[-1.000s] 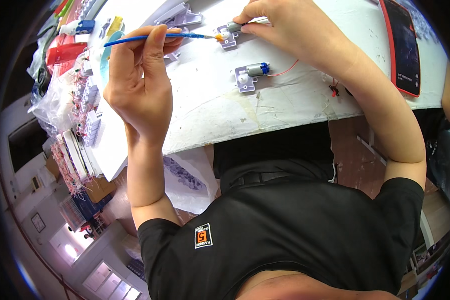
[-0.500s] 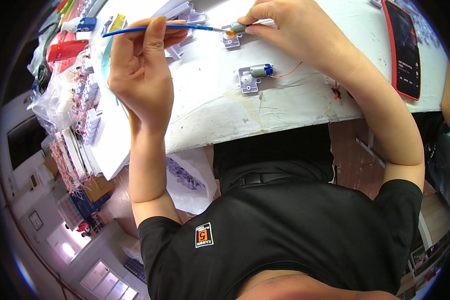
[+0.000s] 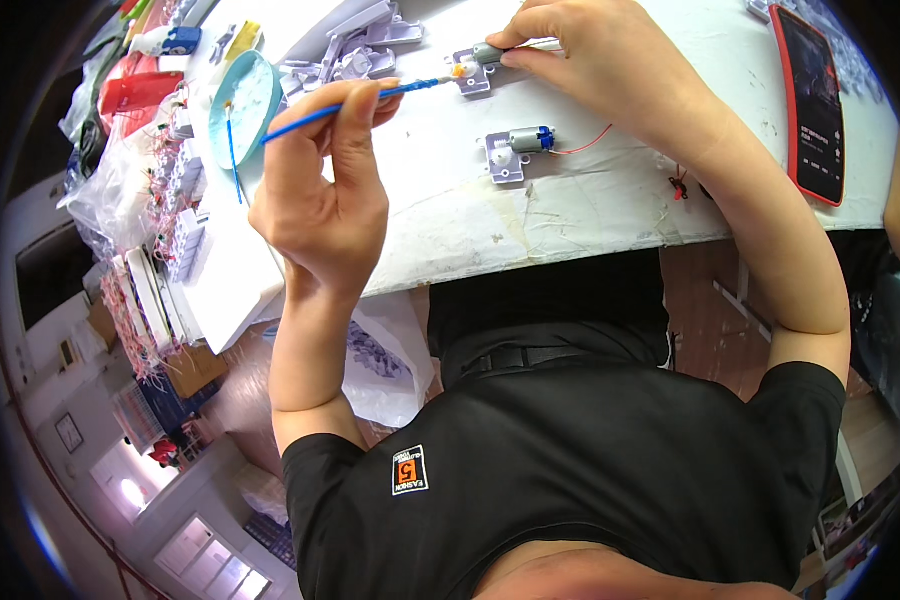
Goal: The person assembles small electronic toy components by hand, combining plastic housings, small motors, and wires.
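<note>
My left hand (image 3: 328, 180) pinches a thin blue paintbrush (image 3: 315, 118). Its tip reaches an orange-yellow spot on a small grey-white plastic gear housing (image 3: 473, 82). The fingers of my right hand (image 3: 580, 45) are closed on the small silver motor (image 3: 487, 53) seated in that housing. Nearer to me lies a second gear housing (image 3: 504, 168), with a silver motor (image 3: 523, 141) that has a blue end and a red wire. Left of my left hand stands a light blue dish (image 3: 248, 105) of whitish paste, a second blue brush (image 3: 232, 150) leaning in it.
Loose grey plastic parts (image 3: 360, 50) are piled beyond my left hand. A red-cased phone (image 3: 815, 110) lies at the right. Wired parts (image 3: 175, 215) and plastic bags crowd the left side. A small black-and-red piece (image 3: 679, 184) sits near the table's front edge (image 3: 570, 250).
My left hand has moved right and toward me, and the brush is now more tilted. The dish has come into view from behind it. My right hand still holds the motor.
</note>
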A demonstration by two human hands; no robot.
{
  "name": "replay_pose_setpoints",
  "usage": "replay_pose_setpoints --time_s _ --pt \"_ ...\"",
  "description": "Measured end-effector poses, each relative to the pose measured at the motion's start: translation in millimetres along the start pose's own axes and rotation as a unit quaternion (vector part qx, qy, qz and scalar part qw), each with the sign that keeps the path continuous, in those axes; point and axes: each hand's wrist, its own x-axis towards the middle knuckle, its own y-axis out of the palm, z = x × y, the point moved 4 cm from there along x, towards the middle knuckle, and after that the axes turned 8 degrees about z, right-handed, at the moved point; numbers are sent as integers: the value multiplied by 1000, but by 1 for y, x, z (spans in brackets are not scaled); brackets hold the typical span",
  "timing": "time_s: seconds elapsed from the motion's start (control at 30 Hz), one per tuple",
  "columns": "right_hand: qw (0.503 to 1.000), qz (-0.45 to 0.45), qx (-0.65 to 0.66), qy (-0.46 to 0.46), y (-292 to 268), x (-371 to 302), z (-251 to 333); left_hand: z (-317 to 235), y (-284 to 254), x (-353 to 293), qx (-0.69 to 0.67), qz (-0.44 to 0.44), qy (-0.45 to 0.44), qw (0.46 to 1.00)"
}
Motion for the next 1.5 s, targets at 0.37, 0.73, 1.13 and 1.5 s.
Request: replay_pose_setpoints --time_s 0.37,0.73,1.13,1.5 --pt "1000 -16 10 -9 -1 -1 2 -3 3 28 25 -4 22 999" --pt "999 -37 2 -32 0 -3 -3 -28 12 42 137 88 148 976" --pt "999 -23 -4 -33 11 -4 -15 9 -69 34 -44 -113 -13 993" --pt "1000 -31 -6 -1 11 -5 -6 114 -145 -15 115 -111 -226 961"
